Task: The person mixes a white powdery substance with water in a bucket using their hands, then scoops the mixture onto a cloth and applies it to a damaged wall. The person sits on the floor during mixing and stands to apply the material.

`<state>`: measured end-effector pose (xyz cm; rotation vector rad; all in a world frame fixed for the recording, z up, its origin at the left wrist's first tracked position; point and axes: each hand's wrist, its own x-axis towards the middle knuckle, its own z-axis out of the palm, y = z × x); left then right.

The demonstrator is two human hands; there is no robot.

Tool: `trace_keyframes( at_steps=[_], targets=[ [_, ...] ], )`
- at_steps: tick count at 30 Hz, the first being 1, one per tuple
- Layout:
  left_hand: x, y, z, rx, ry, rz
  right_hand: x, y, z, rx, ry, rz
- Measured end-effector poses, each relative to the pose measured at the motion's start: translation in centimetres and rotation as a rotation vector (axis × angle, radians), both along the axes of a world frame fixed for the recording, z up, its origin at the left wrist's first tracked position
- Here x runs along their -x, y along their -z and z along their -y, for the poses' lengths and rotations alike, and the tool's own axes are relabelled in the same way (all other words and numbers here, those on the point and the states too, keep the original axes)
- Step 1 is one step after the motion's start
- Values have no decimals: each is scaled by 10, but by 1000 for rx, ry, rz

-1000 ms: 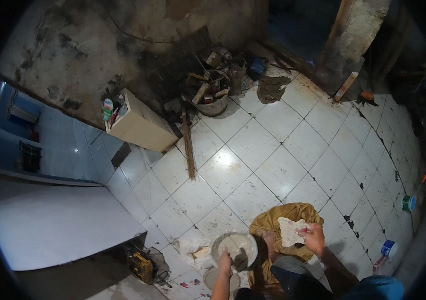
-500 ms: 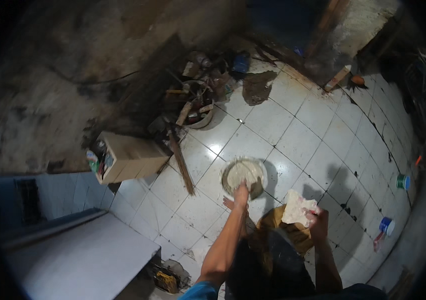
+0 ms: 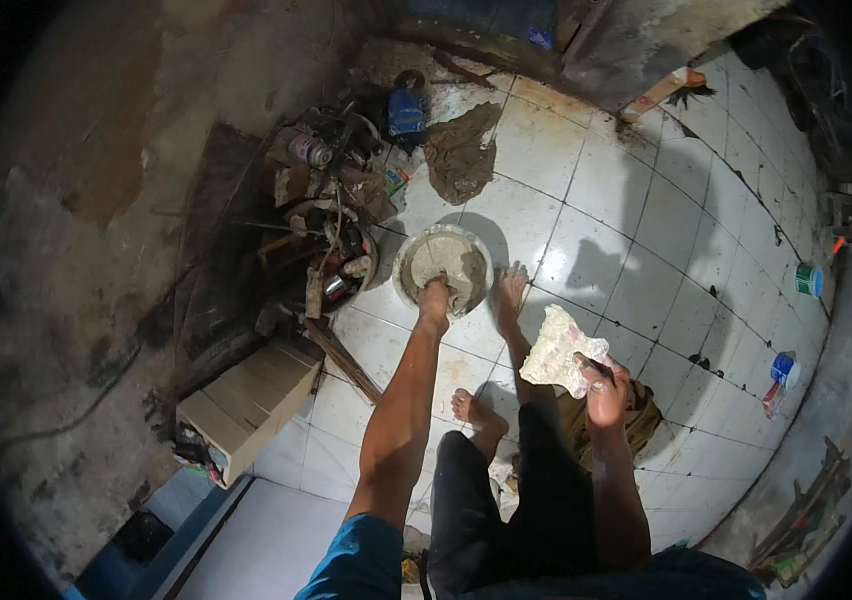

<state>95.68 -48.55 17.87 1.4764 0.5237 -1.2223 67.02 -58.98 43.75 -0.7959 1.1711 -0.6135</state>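
My left hand (image 3: 434,298) grips the near rim of a round bucket (image 3: 478,262) of grey-beige wet mixture, fingertips inside it. My right hand (image 3: 606,385) is closed on a pale, ragged slab (image 3: 556,345) with pinkish stains, held out to the right above the floor. My bare feet (image 3: 509,290) are on the tiles, one beside the bucket, the other below it. A brown cloth (image 3: 646,420) lies partly hidden behind my right hand and leg.
A debris heap and a tub of scraps (image 3: 336,270) line the dark wall at left, with a broom (image 3: 346,370) and a tan box (image 3: 246,400). A crumpled sheet (image 3: 461,150) lies ahead. Small tubs (image 3: 808,280) stand along the right. A white panel (image 3: 256,540) is at lower left.
The bucket has moved forward, away from the cloth, toward the debris heap with my left hand on it. My feet have stepped forward and my view has turned. The slab stays in my right hand.
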Motion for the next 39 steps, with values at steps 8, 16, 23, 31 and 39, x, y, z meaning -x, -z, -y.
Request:
trace_keyframes(
  at_steps=[8, 16, 23, 31, 39],
  targets=[
    [-79, 79, -27, 166, -53, 370, -83, 43, 96, -198, -136, -122],
    [-59, 58, 11, -998, 824, 958, -139, 62, 121, -224, -136, -333],
    [-37, 212, 8, -586, 48, -95, -166, 94, 111, -116, -227, -386],
    [-32, 237, 30, -388, -442, -207, -192, 143, 89, -202, -189, -391],
    [-62, 200, -6, -1223, 557, 665, -206, 142, 99, -111, -350, -449]
  ],
)
